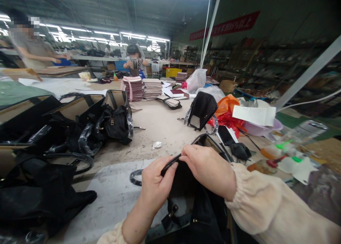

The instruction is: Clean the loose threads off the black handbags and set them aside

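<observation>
A black handbag [210, 215] lies close to me on the table, its near part running out of view. My left hand [157, 180] pinches the bag's upper edge between thumb and fingers. Just right of it, my right hand [206, 166] grips the same edge, fingertips pressed together on top. A zipper pull with metal hardware [172, 211] hangs below the left hand. A plastic-wrapped handle loop [135, 177] sticks out left of that hand. Both hands hide much of the bag's rim.
Several black bags [117, 119] with wrapped handles crowd the left side. Another black bag [203, 110] stands farther back, beside orange and red plastic bags [227, 107]. Stacked panels [151, 89] sit at the back. Glue bottles [277, 150] are at right. Two people stand beyond.
</observation>
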`<state>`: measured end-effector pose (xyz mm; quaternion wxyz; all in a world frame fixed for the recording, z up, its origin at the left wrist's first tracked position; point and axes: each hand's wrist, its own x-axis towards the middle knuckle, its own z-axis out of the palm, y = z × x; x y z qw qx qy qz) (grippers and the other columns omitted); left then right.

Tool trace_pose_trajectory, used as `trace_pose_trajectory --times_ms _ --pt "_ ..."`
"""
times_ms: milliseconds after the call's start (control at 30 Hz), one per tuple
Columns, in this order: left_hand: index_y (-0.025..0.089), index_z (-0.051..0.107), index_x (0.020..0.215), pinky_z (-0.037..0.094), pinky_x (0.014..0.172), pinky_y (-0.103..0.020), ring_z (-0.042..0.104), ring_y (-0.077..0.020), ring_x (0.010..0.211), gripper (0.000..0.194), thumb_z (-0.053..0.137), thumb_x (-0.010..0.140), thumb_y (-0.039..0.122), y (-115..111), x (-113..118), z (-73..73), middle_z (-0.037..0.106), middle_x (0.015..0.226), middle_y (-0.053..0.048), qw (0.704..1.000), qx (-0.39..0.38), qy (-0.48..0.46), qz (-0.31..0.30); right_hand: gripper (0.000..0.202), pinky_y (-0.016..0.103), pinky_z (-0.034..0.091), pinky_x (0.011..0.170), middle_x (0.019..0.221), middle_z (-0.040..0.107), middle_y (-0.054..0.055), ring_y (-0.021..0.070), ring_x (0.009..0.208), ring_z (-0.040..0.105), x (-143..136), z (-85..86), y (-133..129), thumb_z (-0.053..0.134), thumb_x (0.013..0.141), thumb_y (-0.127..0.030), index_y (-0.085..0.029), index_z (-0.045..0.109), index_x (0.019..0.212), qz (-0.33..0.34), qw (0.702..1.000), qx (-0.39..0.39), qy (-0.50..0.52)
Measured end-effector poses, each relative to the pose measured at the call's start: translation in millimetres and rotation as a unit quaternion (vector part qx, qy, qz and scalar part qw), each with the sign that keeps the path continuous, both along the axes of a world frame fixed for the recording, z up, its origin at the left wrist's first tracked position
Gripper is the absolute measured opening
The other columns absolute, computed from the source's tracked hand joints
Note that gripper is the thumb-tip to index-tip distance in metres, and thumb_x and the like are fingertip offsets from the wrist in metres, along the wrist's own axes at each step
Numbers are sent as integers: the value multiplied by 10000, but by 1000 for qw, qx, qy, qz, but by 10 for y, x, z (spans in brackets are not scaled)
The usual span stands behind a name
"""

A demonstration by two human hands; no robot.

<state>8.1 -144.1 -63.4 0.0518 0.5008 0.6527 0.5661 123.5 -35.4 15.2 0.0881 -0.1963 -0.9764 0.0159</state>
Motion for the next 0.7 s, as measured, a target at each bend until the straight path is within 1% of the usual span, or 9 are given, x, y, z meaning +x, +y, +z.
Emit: trace_pose_trajectory --times_ms 233,367,500,633,700 --pt "232 655 994 468 769 -210 624 -126 867 177 563 848 195 -16 25 22 689 934 9 1000 -9 10 -13 160 269 345 589 737 626 17 162 688 600 10 6 6 438 922 -231 -192 507 782 -6 1000 -3 2" --pt "219 645 1008 469 762 -221 620 -134 865 183 532 866 202 -29 37 51 683 938 -10 999 -21 34 -19 161 266 343 585 730 628 15 162 685 603 25 -3 12 442 919 -234 -192 507 777 -7 1000 -6 4" --pt "212 646 988 461 727 -251 618 -154 815 182 504 878 241 -33 31 133 682 892 -30 991 -65 114 -5 151 263 341 585 737 632 11 159 692 606 45 -18 29 457 913 -238 -192 509 778 -7 1000 -9 11" --pt "217 670 862 429 636 -268 607 -168 707 183 506 873 296 5 0 249 667 735 -20 969 -128 210 23 144 259 344 594 729 631 8 155 693 603 30 -32 59 474 906 -249 -190 519 783 -2 1000 -14 19" --pt "217 672 830 421 633 -275 608 -173 701 193 497 875 286 37 -15 284 665 719 -17 961 -139 235 31 141 258 348 602 739 636 10 154 702 602 18 -26 77 476 904 -251 -188 531 790 -5 1000 -18 21"
